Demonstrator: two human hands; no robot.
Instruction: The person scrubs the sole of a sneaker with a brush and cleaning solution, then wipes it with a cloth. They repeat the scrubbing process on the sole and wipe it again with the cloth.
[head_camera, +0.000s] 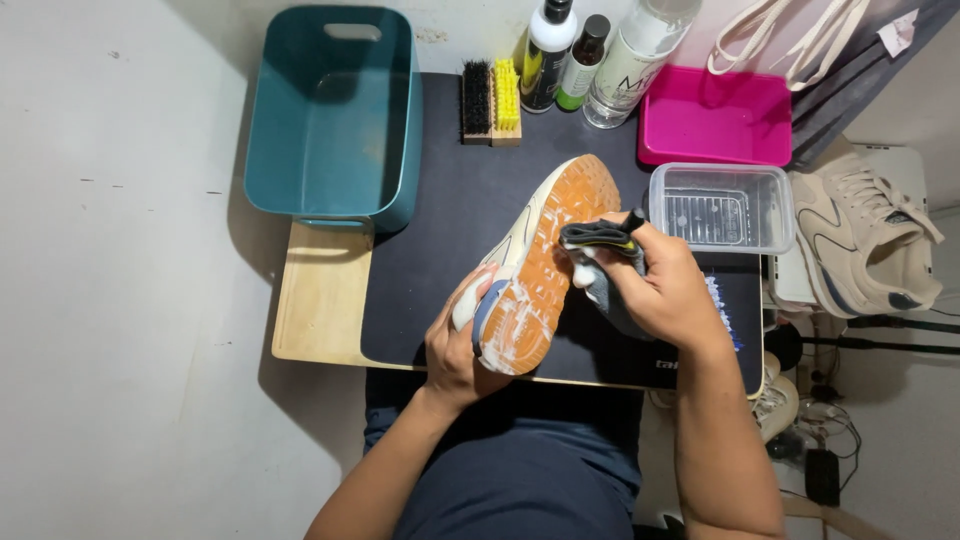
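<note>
Right, left hand (455, 345) has its grip wrapped round the heel end of a cream sneaker (535, 265), sole up, orange tread w/ white foam smeared over the heel half. The shoe is held tilted above the black mat (450, 200), toe pointing away toward the bottles. Right hand (660, 290) is closed on a brush w/ a dark head (600, 236) (a grey cloth bunched in the same grip), bristles touching the sole near mid-foot. Just right of that hand sits a clear plastic tub (722, 207) w/ water in it; behind it, a pink tray (715, 115). Back edge of the surface: two brushes (491, 100), black and yellow bristles, side by side, then three bottles (590, 55). Teal bin (330, 120) far left. The other sneaker (865, 235) rests off to the right, well apart.
</note>
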